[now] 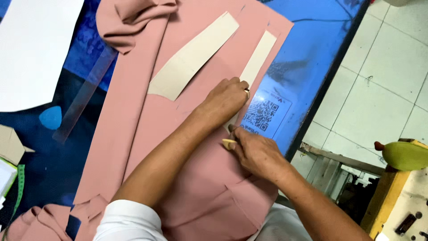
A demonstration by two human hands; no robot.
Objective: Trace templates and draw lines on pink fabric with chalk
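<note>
Pink fabric lies spread over a blue table. Two beige card pattern pieces rest on it: a wide one and a narrow strip near the fabric's right edge. My left hand, with a ring on one finger, presses flat on the strip's lower end. My right hand pinches a small pale piece of tailor's chalk against the fabric just below the strip.
A clear ruler and a blue chalk piece lie left of the fabric, with white paper behind. A green measuring tape hangs at far left. Tiled floor lies beyond the table's right edge.
</note>
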